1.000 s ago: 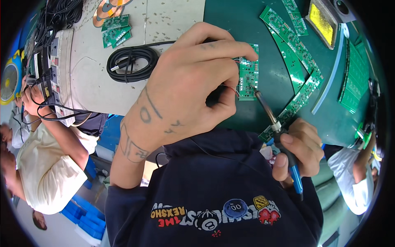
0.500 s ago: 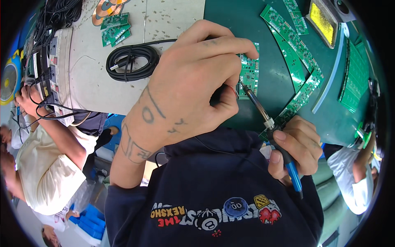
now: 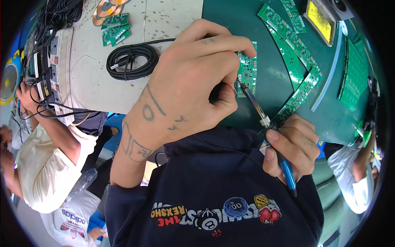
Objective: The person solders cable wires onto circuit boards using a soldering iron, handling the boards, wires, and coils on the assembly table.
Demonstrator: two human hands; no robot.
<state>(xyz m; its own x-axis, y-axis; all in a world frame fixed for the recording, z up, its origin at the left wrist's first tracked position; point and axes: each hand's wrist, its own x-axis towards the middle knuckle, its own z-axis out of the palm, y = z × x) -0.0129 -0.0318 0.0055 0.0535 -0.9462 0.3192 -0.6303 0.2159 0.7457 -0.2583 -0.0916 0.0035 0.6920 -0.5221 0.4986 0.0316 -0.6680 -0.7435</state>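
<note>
My left hand [image 3: 197, 74] reaches over a small green circuit board [image 3: 249, 74], covering its left part. Thumb and index finger are pinched at the board's lower left, where a thin red wire [image 3: 235, 89] shows beside the thumb; its far end is hidden. Another finger rests near the board's right edge. My right hand [image 3: 294, 146] is closed round the blue and black handle of a soldering iron [image 3: 256, 106]. The iron slants up and left, its tip at the board beside the pinched left fingers. Whether the tip touches the wire I cannot tell.
Long green board strips [image 3: 288, 45] lie right of the work, near a yellow sponge in a holder [image 3: 320, 22]. A coiled black cable [image 3: 131, 61], small green boards [image 3: 115, 31] and copper coils [image 3: 105, 12] are left. A power strip [image 3: 61, 70] and co-workers flank the table.
The soldering iron's tip has shifted slightly up and left, closer to my left fingertips. My left hand has hardly moved. At lower left, a person in a white shirt shows more.
</note>
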